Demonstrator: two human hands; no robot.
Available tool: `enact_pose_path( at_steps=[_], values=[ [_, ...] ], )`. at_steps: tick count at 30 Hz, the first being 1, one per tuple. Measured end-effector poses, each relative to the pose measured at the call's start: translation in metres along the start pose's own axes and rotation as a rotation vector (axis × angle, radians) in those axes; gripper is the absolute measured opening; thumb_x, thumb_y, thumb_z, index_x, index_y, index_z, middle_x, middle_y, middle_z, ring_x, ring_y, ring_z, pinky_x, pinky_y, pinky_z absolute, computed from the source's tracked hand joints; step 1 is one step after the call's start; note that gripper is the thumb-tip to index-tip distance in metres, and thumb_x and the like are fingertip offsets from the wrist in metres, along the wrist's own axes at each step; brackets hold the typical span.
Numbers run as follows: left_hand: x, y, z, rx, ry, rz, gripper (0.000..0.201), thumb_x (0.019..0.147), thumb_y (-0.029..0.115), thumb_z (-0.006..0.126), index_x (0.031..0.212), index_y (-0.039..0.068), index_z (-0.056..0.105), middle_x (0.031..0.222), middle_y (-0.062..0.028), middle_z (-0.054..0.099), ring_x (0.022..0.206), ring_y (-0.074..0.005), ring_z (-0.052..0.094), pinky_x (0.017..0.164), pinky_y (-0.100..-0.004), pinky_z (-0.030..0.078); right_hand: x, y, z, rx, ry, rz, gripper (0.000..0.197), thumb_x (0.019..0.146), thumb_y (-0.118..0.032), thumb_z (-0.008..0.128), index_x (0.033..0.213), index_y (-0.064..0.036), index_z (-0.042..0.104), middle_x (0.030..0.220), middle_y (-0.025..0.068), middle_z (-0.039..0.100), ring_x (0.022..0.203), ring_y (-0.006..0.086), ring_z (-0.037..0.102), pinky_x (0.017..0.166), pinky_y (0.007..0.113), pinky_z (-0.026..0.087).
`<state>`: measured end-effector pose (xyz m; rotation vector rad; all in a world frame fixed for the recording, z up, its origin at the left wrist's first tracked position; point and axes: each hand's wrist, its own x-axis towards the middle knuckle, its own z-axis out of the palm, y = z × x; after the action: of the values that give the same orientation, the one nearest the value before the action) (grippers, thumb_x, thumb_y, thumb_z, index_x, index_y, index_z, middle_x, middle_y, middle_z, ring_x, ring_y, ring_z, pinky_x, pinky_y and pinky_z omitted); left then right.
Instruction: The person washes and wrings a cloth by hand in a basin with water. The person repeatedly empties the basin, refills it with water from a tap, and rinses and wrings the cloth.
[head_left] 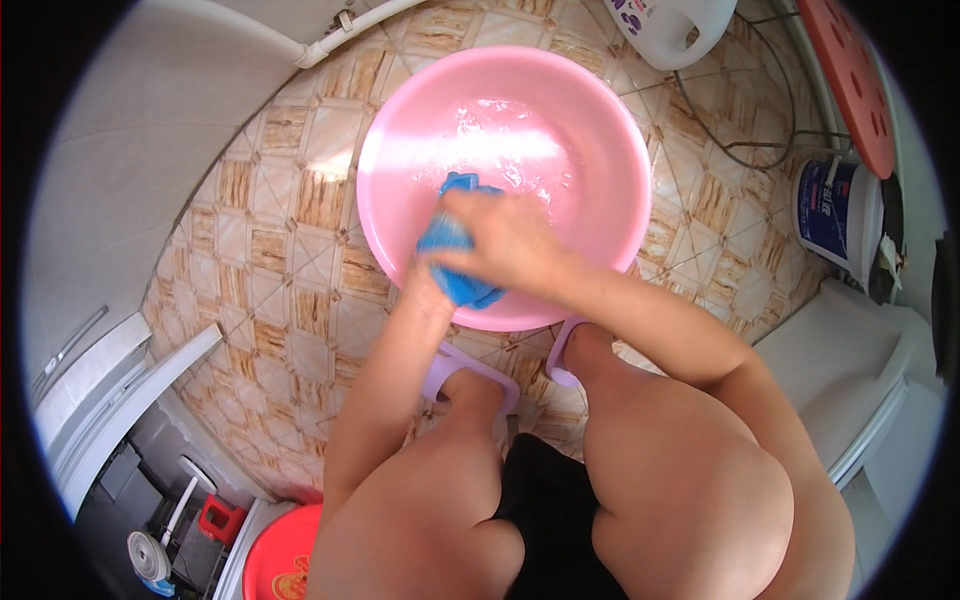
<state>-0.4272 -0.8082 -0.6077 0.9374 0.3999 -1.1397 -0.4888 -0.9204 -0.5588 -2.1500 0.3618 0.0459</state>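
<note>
Over the near left part of a round pink basin (625,250), my two hands work on a bunched blue cloth (465,288). My right hand (505,235) crosses from the right, its fingers closed over the cloth and slightly smeared by motion. My left hand (430,283) grips the cloth from the near left; its fingers are mostly hidden by the cloth and the right hand. Shallow, rippling water (500,150) glints inside the basin, which stands on the tiled floor (270,300) just beyond my feet.
Lilac slippers (475,372) are close to the basin's near rim. A white jug (670,30) stands at the far right, near a dark wire, a coral board with holes (850,85) and a dark-blue-and-white bucket (835,215). A white pipe (350,35) runs along the wall; a red tub (270,555) sits near left.
</note>
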Motion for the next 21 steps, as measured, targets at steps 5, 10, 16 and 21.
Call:
enact_pose_path(
  at_steps=[5, 10, 16, 21],
  values=[
    [-0.013, 0.004, 0.017, 0.129, 0.245, 0.013, 0.028, 0.090, 0.013, 0.045, 0.115, 0.002, 0.051, 0.108, -0.0124, 0.057, 0.099, -0.0235, 0.059, 0.080, -0.0402, 0.051, -0.004, 0.038, -0.003, -0.049, 0.312, 0.091, 0.040, 0.080, -0.040, 0.060, 0.110, -0.0137, 0.054, 0.100, 0.0156, 0.056, 0.087, 0.0328, 0.059, 0.071, 0.041, 0.049],
    [-0.007, 0.006, 0.007, -0.029, 0.059, -0.207, 0.028, 0.091, 0.024, 0.044, 0.110, 0.006, 0.052, 0.103, -0.0088, 0.058, 0.094, -0.0215, 0.059, 0.077, -0.0365, 0.051, -0.039, 0.008, 0.004, 0.071, 0.336, -0.086, 0.037, 0.075, -0.033, 0.064, 0.108, -0.0172, 0.059, 0.104, 0.0112, 0.050, 0.092, 0.0302, 0.054, 0.072, 0.039, 0.049],
    [-0.009, -0.019, 0.000, -0.355, -0.154, -0.173, 0.030, 0.092, 0.031, 0.038, 0.105, 0.007, 0.052, 0.099, -0.0098, 0.058, 0.092, -0.0223, 0.059, 0.077, -0.0373, 0.052, -0.028, -0.013, 0.005, -0.035, 0.308, -0.243, 0.024, 0.068, -0.028, 0.068, 0.087, -0.0145, 0.061, 0.096, 0.0084, 0.051, 0.088, 0.0273, 0.053, 0.061, 0.037, 0.047],
    [-0.006, -0.025, -0.013, -0.199, -0.047, -0.375, 0.037, 0.094, 0.034, 0.033, 0.108, 0.004, 0.050, 0.098, -0.0112, 0.058, 0.089, -0.0236, 0.061, 0.074, -0.0374, 0.053, -0.022, 0.007, 0.019, 0.056, 0.246, -0.158, 0.020, 0.071, -0.027, 0.065, 0.082, -0.0106, 0.058, 0.082, 0.0094, 0.056, 0.076, 0.0291, 0.058, 0.059, 0.040, 0.047]
  ],
)
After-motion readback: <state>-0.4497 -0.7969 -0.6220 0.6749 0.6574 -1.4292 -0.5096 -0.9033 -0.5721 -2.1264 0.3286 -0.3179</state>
